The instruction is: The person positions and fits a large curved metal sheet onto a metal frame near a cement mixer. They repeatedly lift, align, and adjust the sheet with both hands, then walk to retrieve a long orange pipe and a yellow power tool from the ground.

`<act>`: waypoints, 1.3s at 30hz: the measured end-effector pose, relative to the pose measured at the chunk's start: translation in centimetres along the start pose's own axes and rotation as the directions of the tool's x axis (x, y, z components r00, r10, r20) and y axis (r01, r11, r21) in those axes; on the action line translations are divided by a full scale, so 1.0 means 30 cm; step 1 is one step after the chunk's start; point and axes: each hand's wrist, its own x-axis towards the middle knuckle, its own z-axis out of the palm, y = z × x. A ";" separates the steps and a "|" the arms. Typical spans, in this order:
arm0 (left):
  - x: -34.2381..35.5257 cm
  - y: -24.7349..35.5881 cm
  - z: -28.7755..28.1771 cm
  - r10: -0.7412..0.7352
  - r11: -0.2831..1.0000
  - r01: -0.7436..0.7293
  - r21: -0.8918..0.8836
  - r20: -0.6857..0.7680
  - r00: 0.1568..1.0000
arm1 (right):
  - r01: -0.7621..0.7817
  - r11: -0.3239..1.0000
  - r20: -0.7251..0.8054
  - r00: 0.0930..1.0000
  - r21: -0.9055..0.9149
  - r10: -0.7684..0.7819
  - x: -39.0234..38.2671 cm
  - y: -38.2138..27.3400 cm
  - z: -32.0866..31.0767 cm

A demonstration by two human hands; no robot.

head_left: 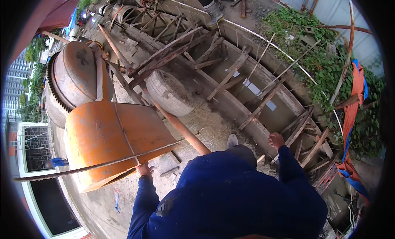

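My left hand (145, 170) is at the lower edge of the orange metal housing (103, 128) of a concrete mixer, just under a long ribbed steel bar (78, 170). Its fingers look slightly apart, and I cannot tell whether they touch the housing. A thin rod (123, 132) runs down the housing and meets the bar near that hand. Out to the right, my right hand (276, 140) is curled with nothing visible in it, above the timber formwork (254, 123). Both arms are in blue sleeves.
Beside the grey mixer drum (78, 74) stands a muddy tyre (170, 93), with a rusty pipe (181, 128) slanting past it. Wooden braces (232, 72) cross the wet trench (267, 103). Another person's boot (214, 12) is at its far side. Orange-blue cloth (354, 111) hangs at right.
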 end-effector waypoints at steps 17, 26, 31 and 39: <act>0.136 -0.001 0.073 -0.039 0.985 0.020 -0.173 -0.110 0.993 | 0.036 0.969 0.055 0.998 -0.244 -0.023 -0.090 -0.227 -0.021; 0.202 -0.104 0.111 0.167 0.973 -0.188 -0.131 -0.159 0.973 | 0.695 0.397 0.534 0.717 -0.600 -0.448 -0.034 -0.528 0.351; 0.221 -0.147 0.149 0.182 0.967 -0.200 -0.161 -0.119 0.976 | 0.653 0.497 0.479 0.757 -0.572 -0.444 -0.188 -0.643 0.671; 0.178 -0.283 0.432 -0.027 0.997 -0.011 0.078 0.473 0.880 | 0.688 0.097 0.628 0.704 -0.720 -0.333 -0.096 -0.211 0.255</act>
